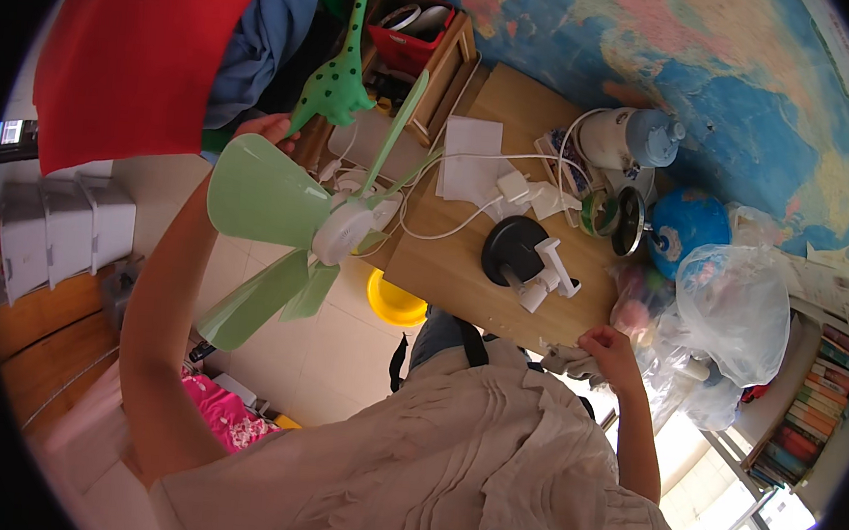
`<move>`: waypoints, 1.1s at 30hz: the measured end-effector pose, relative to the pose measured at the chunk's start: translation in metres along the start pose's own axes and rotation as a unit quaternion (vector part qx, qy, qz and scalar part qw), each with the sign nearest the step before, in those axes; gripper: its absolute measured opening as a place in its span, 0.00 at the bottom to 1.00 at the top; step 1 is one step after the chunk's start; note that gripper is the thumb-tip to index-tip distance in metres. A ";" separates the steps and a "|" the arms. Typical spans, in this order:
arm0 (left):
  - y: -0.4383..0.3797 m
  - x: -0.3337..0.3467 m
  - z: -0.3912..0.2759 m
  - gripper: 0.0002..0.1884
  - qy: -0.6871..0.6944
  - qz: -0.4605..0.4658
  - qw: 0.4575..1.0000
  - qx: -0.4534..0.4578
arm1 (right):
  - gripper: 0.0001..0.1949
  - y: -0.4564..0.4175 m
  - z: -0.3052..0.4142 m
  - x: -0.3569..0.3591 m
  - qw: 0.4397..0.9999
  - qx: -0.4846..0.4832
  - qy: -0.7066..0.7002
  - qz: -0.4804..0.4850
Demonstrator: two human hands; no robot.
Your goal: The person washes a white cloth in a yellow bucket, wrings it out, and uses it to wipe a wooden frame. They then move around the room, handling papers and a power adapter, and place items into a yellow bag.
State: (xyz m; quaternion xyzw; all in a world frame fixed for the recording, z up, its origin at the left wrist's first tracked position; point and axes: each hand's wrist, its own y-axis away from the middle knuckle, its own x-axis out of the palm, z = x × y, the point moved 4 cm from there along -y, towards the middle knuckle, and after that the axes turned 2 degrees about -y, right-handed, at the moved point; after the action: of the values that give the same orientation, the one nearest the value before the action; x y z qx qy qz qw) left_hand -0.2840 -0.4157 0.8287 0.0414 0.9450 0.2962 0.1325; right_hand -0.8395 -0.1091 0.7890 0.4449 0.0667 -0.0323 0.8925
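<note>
My left hand (270,130) reaches up to the far left and grips a green, dark-spotted, long-necked toy dinosaur (337,85) by its tail end. Part of that hand is hidden behind the pale green blades of a small fan (342,230). My right hand (610,354) is at the front right edge of the wooden desk (440,255), its fingers closed on a crumpled greyish cloth (571,362). Left of the right hand, on the desk, stands a phone-holder stand (514,250) with a round black base and a white clamp.
Paper sheets (472,157), a white charger (512,187) with its cable, a water bottle (629,135) and a globe (689,228) occupy the desk. Plastic bags (735,309) bulge at the right. A red bin (411,39) sits on a wooden shelf unit; a yellow basin (396,300) is below the desk.
</note>
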 end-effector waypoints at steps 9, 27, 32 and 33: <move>-0.088 0.004 0.084 0.17 0.145 0.111 0.980 -0.073 | 0.07 0.002 -0.002 0.007 0.999 0.036 0.002 -0.018; -0.118 0.055 0.081 0.23 0.088 0.070 0.991 -0.079 | 0.08 -0.001 0.009 0.025 0.998 0.052 0.012 -0.034; -0.145 0.067 0.080 0.24 -0.144 0.077 0.986 0.040 | 0.08 0.001 0.010 0.030 0.997 0.060 0.012 -0.047; -0.150 0.069 0.079 0.23 -0.243 0.051 0.965 0.088 | 0.08 0.001 0.009 0.030 0.997 0.064 0.010 -0.046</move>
State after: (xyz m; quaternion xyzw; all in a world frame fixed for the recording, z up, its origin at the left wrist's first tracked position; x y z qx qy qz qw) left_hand -0.3281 -0.4844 0.6653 0.1722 0.9033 0.1991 0.3386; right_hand -0.8085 -0.1154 0.7910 0.4975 0.0941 -0.0735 0.8592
